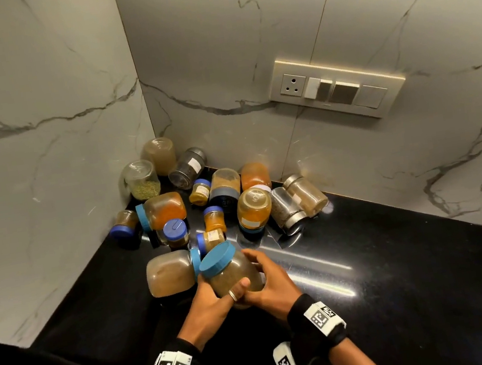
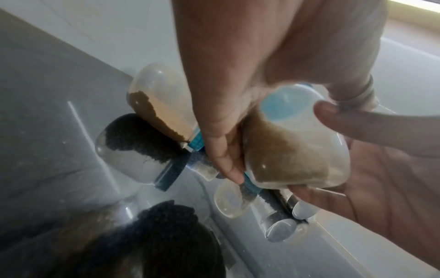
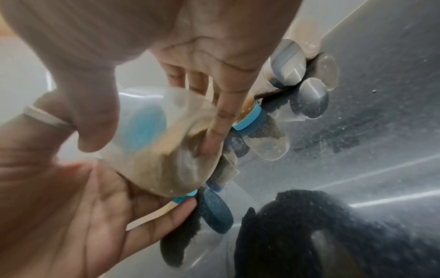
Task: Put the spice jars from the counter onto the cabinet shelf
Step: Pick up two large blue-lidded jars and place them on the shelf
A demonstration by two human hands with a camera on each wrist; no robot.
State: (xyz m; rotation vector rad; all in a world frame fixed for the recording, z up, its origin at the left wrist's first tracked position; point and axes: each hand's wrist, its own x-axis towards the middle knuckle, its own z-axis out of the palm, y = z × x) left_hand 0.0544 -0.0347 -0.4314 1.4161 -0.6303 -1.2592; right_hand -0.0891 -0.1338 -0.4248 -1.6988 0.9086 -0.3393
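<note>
A clear jar of brown spice (image 1: pixel 233 272) with a light blue lid (image 1: pixel 217 259) is tilted, lid up and to the left, just above the black counter (image 1: pixel 385 254). My left hand (image 1: pixel 216 300) grips its lower left side, its ringed thumb across the glass. My right hand (image 1: pixel 268 276) wraps the right side. The left wrist view shows the same jar (image 2: pixel 285 150) between both palms, as does the right wrist view (image 3: pixel 161 159). Several more spice jars lie heaped in the corner behind. No cabinet shelf is in view.
A brown-spice jar (image 1: pixel 170 272) lies on its side touching the held jar's left. An orange-filled jar (image 1: pixel 164 211), an upturned orange jar (image 1: pixel 253 208) and two metal-capped shakers (image 1: pixel 296 202) crowd the corner. A switch panel (image 1: pixel 335 87) sits on the marble wall.
</note>
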